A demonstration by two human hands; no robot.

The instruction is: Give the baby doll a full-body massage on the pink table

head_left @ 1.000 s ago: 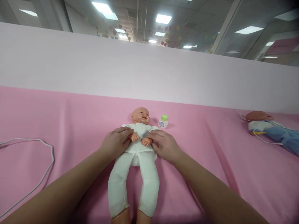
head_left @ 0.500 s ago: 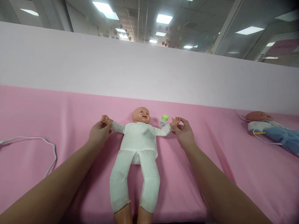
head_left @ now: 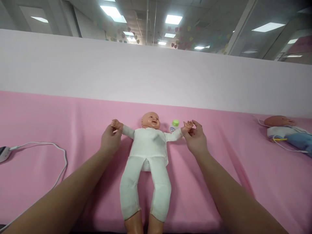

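A baby doll (head_left: 148, 143) in a white top and white trousers lies on its back, its head toward the wall and its arms stretched out sideways. My left hand (head_left: 111, 139) is closed round the doll's wrist on the left side of the view. On the other side, my right hand (head_left: 196, 138) grips the opposite wrist between thumb and fingers. Both of the doll's small hands stick out past my fingers. Just behind its right-side arm stands a small bottle with a green cap (head_left: 175, 123), partly covered by the sleeve.
Pink cloth (head_left: 195, 188) covers the table up to a white wall (head_left: 156, 74) with glass above. A white cable (head_left: 58, 147) runs from a white plug block (head_left: 5, 154) at left. Far right lies a second doll (head_left: 298, 139) in blue and white with thin tubing.
The view has shifted slightly, so most things on the table sit a little farther right and more of the plug block shows. Both hands keep their hold on the doll's wrists.
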